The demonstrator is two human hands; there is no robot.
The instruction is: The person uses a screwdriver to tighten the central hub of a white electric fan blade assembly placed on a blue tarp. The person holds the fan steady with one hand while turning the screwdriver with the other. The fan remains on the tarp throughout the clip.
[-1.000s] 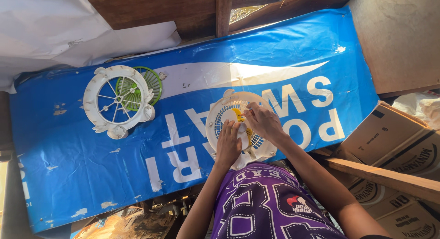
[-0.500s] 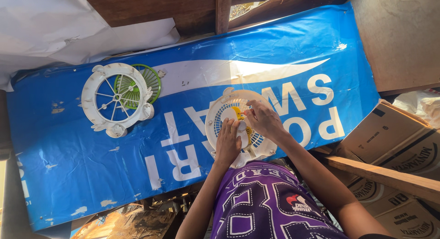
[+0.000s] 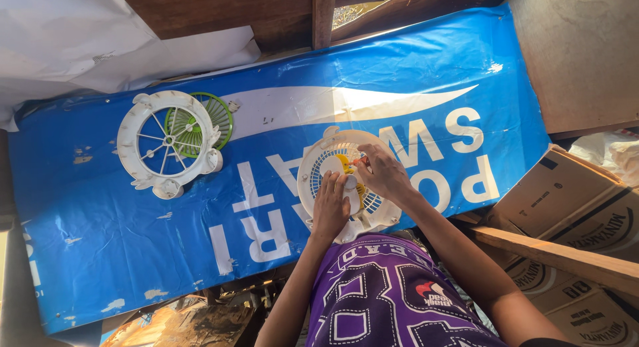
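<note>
A round white fan housing [image 3: 318, 170] with a grille lies on the blue printed sheet [image 3: 399, 94] in front of me. My left hand [image 3: 331, 206] presses on its white centre part. My right hand [image 3: 382, 174] pinches a small orange-tipped tool over the yellow piece at the hub. To the left lie a white spoked fan guard [image 3: 166, 144] and, partly under it, a green grille [image 3: 212, 115].
Cardboard boxes [image 3: 566, 200] and a wooden plank [image 3: 566, 257] stand at the right. White sheeting [image 3: 80, 40] hangs at the upper left, dark wooden boards [image 3: 219, 7] along the top. Clutter sits below the sheet's near edge.
My hands shifted slightly on the fan housing; the left hand slid toward the centre. The guard and green grille stayed put.
</note>
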